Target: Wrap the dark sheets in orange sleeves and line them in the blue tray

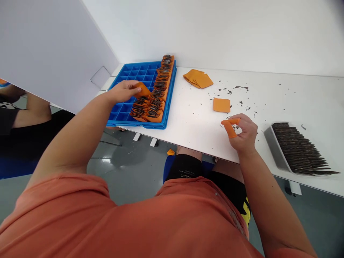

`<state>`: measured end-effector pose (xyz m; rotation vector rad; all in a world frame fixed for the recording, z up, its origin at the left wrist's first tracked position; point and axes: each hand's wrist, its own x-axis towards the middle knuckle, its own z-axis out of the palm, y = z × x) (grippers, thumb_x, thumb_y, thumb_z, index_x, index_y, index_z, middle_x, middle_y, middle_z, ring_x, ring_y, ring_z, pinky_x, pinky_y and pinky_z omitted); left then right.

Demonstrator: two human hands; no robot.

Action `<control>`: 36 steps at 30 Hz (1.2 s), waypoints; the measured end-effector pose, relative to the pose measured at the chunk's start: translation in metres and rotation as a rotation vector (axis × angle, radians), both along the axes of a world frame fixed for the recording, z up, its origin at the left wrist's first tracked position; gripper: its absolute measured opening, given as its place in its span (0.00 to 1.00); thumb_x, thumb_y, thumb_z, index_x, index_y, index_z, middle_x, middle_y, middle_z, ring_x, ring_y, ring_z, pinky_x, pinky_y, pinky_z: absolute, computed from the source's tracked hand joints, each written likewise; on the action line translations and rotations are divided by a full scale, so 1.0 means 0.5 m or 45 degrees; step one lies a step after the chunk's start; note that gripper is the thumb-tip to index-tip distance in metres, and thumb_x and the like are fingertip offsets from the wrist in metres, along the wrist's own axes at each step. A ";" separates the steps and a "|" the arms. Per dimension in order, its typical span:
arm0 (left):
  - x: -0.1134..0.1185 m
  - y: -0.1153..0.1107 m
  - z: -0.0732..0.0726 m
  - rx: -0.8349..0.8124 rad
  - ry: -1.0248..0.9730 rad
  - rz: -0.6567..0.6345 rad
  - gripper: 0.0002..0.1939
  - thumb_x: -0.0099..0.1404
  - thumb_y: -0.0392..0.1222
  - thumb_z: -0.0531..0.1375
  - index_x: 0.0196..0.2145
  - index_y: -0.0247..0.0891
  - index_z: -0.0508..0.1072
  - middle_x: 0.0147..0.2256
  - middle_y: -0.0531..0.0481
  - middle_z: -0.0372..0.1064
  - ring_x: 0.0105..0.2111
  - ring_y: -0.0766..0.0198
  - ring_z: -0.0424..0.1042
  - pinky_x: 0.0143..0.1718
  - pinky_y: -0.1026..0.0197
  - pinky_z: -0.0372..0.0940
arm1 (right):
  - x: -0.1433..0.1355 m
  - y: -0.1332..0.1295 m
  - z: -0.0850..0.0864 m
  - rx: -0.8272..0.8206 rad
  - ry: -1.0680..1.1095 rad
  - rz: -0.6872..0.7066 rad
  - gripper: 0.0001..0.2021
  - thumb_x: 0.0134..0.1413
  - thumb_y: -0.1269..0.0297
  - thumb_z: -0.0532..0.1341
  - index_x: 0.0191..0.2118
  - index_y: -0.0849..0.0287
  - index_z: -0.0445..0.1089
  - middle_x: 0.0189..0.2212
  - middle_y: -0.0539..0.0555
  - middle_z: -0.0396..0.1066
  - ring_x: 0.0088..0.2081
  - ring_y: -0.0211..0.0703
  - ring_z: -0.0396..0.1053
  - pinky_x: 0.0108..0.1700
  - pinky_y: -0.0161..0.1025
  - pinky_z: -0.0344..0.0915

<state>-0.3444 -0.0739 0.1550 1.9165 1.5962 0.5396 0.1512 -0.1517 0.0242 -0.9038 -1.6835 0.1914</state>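
My left hand [126, 91] pinches an orange square pouch [143, 90] over the blue divided tray [169, 104]. Orange pouches with dark contents [160, 86] stand packed along the tray's right side, with another group at its near end. Orange covers sit on the thumb and index finger of my right hand [242, 130], which is held above the white table. Those two fingers curl into a ring, with nothing visible between them. Just beyond that hand lies a flat orange pouch [221, 105]. Farther back is a loose pile of orange pouches [198, 79].
A light bin [278, 152] of dark, thin strips [301, 148] stands at the right of the white table [188, 125]. Dark scraps [240, 103] are scattered mid-table. A grey panel [53, 46] rises at the left, with another person's arm [37, 109] beyond it. An orange piece [171, 152] lies on the floor.
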 end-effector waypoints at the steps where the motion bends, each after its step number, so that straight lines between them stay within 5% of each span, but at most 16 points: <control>1: -0.001 0.000 -0.004 0.014 -0.073 0.034 0.21 0.76 0.54 0.63 0.52 0.31 0.75 0.45 0.49 0.79 0.46 0.61 0.75 0.55 0.53 0.73 | 0.000 0.000 0.001 -0.003 -0.007 -0.003 0.07 0.63 0.62 0.69 0.32 0.54 0.77 0.31 0.52 0.75 0.33 0.44 0.72 0.35 0.44 0.67; 5: -0.015 0.003 -0.021 -0.037 -0.174 0.038 0.24 0.70 0.58 0.68 0.49 0.34 0.74 0.44 0.52 0.77 0.46 0.63 0.73 0.60 0.48 0.72 | 0.001 -0.002 0.003 -0.006 -0.042 -0.005 0.07 0.63 0.63 0.69 0.32 0.53 0.76 0.31 0.52 0.76 0.32 0.43 0.72 0.34 0.43 0.67; 9: -0.015 -0.002 -0.010 -0.163 -0.047 -0.023 0.24 0.59 0.58 0.73 0.46 0.39 0.81 0.48 0.47 0.80 0.51 0.52 0.77 0.62 0.44 0.72 | 0.001 -0.003 0.003 -0.033 -0.080 -0.041 0.08 0.63 0.62 0.69 0.31 0.53 0.75 0.31 0.52 0.76 0.31 0.43 0.72 0.33 0.44 0.67; 14: 0.039 -0.023 0.000 -0.183 0.009 0.076 0.26 0.66 0.61 0.69 0.55 0.45 0.85 0.57 0.45 0.81 0.60 0.45 0.77 0.67 0.44 0.70 | 0.002 -0.006 0.003 -0.034 -0.107 0.004 0.06 0.64 0.63 0.69 0.34 0.53 0.77 0.32 0.52 0.76 0.32 0.43 0.73 0.33 0.44 0.69; 19: 0.057 -0.021 -0.024 -0.065 -0.046 0.186 0.28 0.67 0.64 0.67 0.53 0.41 0.86 0.48 0.44 0.84 0.51 0.49 0.81 0.57 0.50 0.76 | 0.003 -0.012 0.005 -0.048 -0.130 0.001 0.05 0.64 0.63 0.69 0.35 0.53 0.79 0.34 0.53 0.78 0.34 0.44 0.75 0.35 0.44 0.71; 23: 0.035 -0.034 -0.006 0.169 0.033 0.181 0.26 0.66 0.60 0.69 0.52 0.36 0.85 0.47 0.43 0.84 0.45 0.54 0.79 0.53 0.51 0.75 | 0.002 -0.021 0.011 -0.076 -0.141 0.008 0.03 0.64 0.64 0.70 0.37 0.53 0.81 0.34 0.52 0.78 0.34 0.43 0.75 0.35 0.43 0.71; 28: 0.013 -0.054 0.026 0.016 0.365 0.010 0.26 0.72 0.64 0.64 0.53 0.40 0.85 0.48 0.47 0.83 0.46 0.54 0.76 0.57 0.45 0.71 | 0.003 -0.034 0.021 -0.090 -0.214 0.002 0.01 0.63 0.65 0.70 0.38 0.51 0.81 0.35 0.52 0.78 0.33 0.44 0.75 0.32 0.44 0.69; 32: 0.002 -0.044 0.011 -0.146 0.329 -0.005 0.28 0.74 0.63 0.60 0.57 0.40 0.82 0.49 0.46 0.81 0.48 0.51 0.75 0.57 0.45 0.70 | 0.008 -0.038 0.024 -0.069 -0.290 0.020 0.05 0.61 0.68 0.72 0.41 0.50 0.81 0.35 0.53 0.79 0.33 0.46 0.76 0.32 0.46 0.71; 36: 0.006 -0.041 -0.004 -0.179 0.346 0.013 0.26 0.75 0.65 0.58 0.50 0.41 0.82 0.46 0.46 0.79 0.50 0.47 0.76 0.54 0.47 0.71 | 0.013 -0.044 0.028 -0.072 -0.366 0.017 0.09 0.60 0.68 0.72 0.44 0.45 0.80 0.36 0.53 0.80 0.31 0.49 0.78 0.30 0.49 0.72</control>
